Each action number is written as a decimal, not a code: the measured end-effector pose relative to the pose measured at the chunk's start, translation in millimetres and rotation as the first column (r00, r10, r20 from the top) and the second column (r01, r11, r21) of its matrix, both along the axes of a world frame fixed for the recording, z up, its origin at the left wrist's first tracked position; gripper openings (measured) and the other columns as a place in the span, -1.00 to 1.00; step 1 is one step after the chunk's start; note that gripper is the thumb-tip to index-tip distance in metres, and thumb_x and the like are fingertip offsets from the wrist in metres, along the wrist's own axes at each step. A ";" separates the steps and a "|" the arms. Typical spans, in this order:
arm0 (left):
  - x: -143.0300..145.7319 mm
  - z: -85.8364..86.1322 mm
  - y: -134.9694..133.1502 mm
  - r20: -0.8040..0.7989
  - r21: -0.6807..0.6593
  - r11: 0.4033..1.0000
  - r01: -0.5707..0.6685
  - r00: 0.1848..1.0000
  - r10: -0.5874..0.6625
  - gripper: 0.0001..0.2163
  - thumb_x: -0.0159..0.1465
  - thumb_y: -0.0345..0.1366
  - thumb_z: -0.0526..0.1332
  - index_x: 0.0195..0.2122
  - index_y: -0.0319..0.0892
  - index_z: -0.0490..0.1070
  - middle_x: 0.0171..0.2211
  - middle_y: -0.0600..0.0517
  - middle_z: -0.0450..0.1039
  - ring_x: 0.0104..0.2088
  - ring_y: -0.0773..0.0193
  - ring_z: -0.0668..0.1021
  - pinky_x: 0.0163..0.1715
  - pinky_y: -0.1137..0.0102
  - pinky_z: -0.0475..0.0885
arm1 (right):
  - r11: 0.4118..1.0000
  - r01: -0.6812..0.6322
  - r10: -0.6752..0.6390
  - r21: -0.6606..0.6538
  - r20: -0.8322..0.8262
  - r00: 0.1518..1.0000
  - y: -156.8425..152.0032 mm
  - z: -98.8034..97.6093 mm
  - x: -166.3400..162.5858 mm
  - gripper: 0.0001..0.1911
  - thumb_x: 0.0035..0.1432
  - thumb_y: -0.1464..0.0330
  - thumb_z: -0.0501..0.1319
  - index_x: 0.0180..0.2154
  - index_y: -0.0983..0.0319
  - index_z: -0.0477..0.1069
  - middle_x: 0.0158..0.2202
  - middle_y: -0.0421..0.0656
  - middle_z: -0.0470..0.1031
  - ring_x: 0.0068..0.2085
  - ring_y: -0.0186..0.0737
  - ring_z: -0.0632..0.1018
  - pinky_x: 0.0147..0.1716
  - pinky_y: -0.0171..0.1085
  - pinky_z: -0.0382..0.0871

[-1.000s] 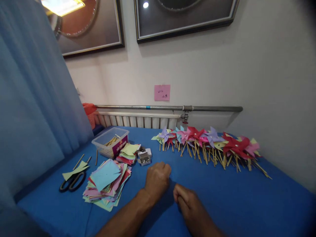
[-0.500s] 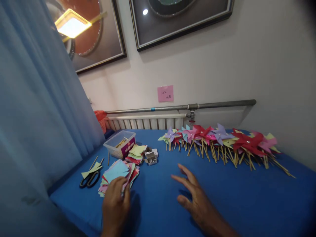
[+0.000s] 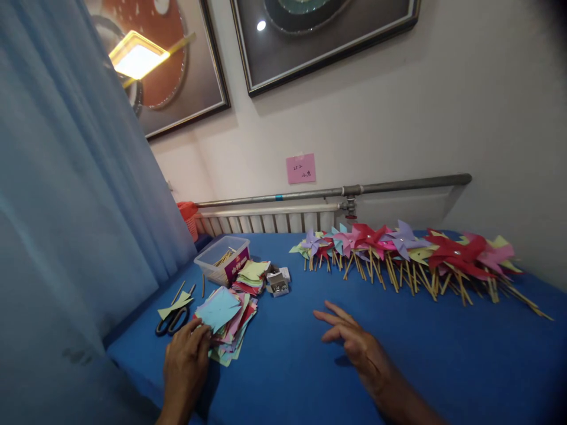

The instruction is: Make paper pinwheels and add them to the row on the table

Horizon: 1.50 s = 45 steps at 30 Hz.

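My left hand (image 3: 188,360) is at the left edge of a loose pile of coloured paper squares (image 3: 241,330). Its fingers are bent and closed on that edge, by a light blue square (image 3: 220,309) on top; the thumb tip is partly hidden. Over the blue cloth, my right hand (image 3: 354,342) hovers with fingers stretched out and nothing in it. A smaller stack of paper pieces (image 3: 254,273) and a little box of shiny metal fasteners (image 3: 279,286) sit beyond the pile.
Black-handled scissors (image 3: 178,320) lie left of the pile under a pale green paper scrap (image 3: 175,304). Behind stands a clear plastic tub (image 3: 206,258) of thin sticks. Several paper pinwheels (image 3: 370,236) line the back right. A blue curtain (image 3: 110,195) hangs at left.
My left hand has moved left, from the near side of the paper pile to its left edge. The right hand stays over the cloth, its fingers now closer together.
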<state>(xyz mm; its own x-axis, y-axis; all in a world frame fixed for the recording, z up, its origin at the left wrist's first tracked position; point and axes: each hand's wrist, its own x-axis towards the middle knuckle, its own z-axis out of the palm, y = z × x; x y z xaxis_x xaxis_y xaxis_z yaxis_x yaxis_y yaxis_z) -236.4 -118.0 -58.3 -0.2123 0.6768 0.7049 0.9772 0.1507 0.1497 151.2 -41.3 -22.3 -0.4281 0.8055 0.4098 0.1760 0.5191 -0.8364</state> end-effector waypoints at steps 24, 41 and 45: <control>43.3 81.0 22.9 0.814 0.186 0.982 -0.029 0.564 -0.138 -0.71 0.17 -0.03 0.18 -0.36 -0.15 0.50 -0.44 0.04 0.57 -0.32 0.10 0.57 -0.28 0.31 0.43 | 0.988 0.155 -0.151 -0.008 0.171 0.974 -19.4 2.5 -16.6 -0.51 0.38 0.03 -0.01 -0.55 0.13 0.17 -0.58 -0.27 0.29 -0.51 -0.24 0.31 -0.46 -0.25 0.15; 197.8 108.5 96.1 0.905 0.354 0.734 0.580 -0.411 -0.111 -0.77 0.03 -0.19 0.35 -0.41 -0.20 0.40 -0.46 -0.02 0.59 -0.39 0.14 0.64 -0.34 0.34 0.49 | 0.787 0.277 -0.435 0.551 0.177 0.883 7.8 -4.8 -12.9 0.08 0.07 0.43 0.34 0.45 0.09 -0.25 0.47 0.03 0.00 0.44 0.17 0.07 0.36 0.32 -0.01; 231.4 103.5 108.7 0.898 0.344 0.747 0.569 -0.431 -0.085 -0.74 -0.03 -0.17 0.35 -0.45 -0.18 0.34 -0.56 0.05 0.51 -0.48 0.20 0.59 -0.43 0.39 0.43 | 0.771 0.297 -0.454 0.563 0.160 0.876 19.6 -4.6 -12.5 -0.03 0.09 0.58 0.13 0.45 0.12 -0.18 0.45 -0.01 0.09 0.43 0.08 0.15 0.37 0.26 0.05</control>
<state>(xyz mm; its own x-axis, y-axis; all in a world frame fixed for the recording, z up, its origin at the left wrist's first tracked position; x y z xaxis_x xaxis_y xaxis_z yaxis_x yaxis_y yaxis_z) -5.0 -9.3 45.3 -0.0164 0.9884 -0.1512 -0.4404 0.1286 0.8885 138.7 -21.8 -26.8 -0.2911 0.6333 0.7171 0.6256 0.6931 -0.3582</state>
